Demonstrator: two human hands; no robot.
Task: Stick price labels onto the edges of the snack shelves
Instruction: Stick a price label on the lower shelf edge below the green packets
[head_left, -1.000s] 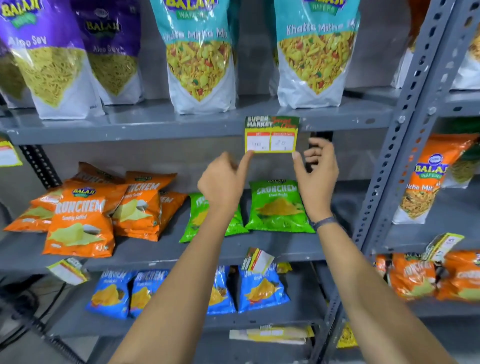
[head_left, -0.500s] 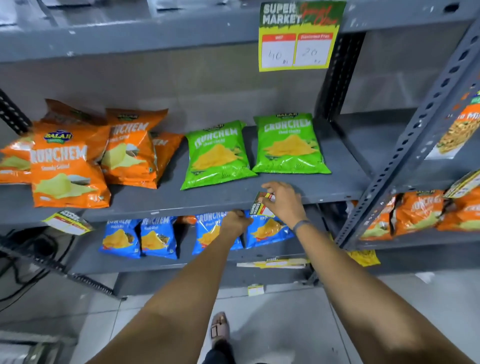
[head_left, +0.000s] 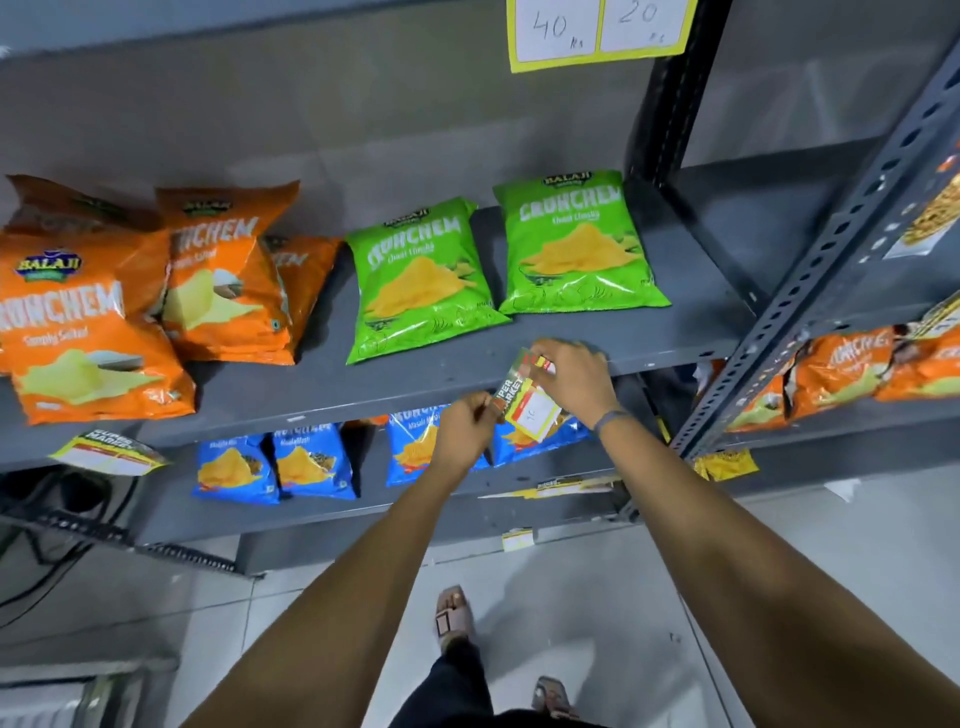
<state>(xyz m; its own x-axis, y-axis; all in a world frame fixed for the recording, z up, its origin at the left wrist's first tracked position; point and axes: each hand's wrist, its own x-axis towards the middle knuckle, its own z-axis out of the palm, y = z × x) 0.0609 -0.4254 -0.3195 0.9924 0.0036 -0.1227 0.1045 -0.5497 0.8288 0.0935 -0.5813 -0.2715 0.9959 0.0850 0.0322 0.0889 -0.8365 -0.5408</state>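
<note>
Shelf edge (head_left: 363, 400): both hands (head_left: 519, 400) pinch price label (head_left: 530, 410).

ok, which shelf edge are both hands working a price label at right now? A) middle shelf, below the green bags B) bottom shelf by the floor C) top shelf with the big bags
A: left hand and right hand grip the price label at the middle shelf edge, just in front of the green bags.

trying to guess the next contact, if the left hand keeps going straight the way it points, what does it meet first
Most likely the price label that the right hand holds at the shelf edge; the left hand sits just short of it, though depth is hard to judge.
</note>
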